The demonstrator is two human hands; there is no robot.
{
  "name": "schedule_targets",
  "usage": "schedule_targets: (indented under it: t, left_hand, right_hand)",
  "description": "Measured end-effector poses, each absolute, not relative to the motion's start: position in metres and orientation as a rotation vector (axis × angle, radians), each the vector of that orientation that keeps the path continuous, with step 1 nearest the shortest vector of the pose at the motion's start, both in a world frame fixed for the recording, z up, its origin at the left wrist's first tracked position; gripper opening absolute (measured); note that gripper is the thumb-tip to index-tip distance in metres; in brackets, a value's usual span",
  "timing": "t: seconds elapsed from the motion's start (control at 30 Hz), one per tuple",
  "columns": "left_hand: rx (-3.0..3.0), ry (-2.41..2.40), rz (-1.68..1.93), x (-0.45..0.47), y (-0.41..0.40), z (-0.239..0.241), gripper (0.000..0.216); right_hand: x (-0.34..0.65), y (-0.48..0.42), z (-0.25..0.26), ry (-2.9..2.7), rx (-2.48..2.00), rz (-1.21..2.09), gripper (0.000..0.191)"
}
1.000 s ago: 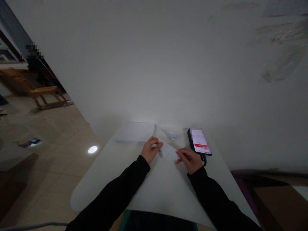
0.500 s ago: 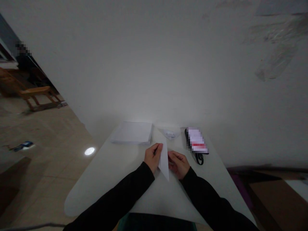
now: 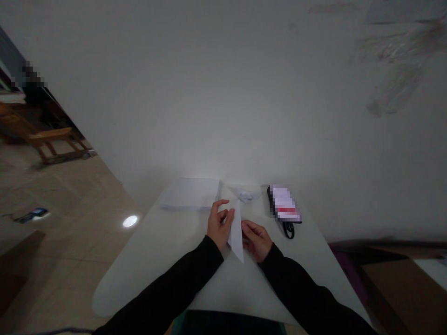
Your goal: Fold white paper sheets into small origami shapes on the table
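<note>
A folded sheet of white paper stands tilted above the white table, its pointed lower corner toward me. My left hand pinches its left side between the thumb and some fingers, with the index finger lifted off. On the paper's right edge, my right hand is closed with thumb and index finger together; its lower fingers are partly hidden behind the paper. Beyond my hands lies a small folded white paper piece. A stack of white paper rests at the table's back left.
At the back right of the table lies a phone with a black strap. A grey-white wall rises behind the table. On the left are a wooden chair and a person in dark clothes.
My left index finger has lifted away from the paper and now points up and right. Both hands and the folded sheet have shifted very slightly left.
</note>
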State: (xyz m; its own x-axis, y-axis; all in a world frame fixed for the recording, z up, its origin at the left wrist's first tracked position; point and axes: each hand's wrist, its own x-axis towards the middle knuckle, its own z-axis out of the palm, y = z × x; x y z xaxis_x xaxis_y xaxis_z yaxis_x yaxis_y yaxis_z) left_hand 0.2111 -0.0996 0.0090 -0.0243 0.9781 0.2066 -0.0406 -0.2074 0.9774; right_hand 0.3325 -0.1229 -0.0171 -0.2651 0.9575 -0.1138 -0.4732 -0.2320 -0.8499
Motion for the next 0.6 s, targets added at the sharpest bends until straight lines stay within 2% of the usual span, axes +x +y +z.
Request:
schedule_targets:
  t: [0.27, 0.6]
  left_hand:
    - [1.463, 1.146, 1.452, 0.2104, -0.0988, 0.0083, 0.022]
    - [1.490, 1.221, 1.608, 0.2047, -0.0946, 0.0048, 0.017]
  right_hand:
    - [0.3306, -0.1234, -0.0180, -0.861, -0.781, 1.670, 0.027]
    - [0.3300, -0.1276, -0.0210, -0.934, -0.981, 1.630, 0.038]
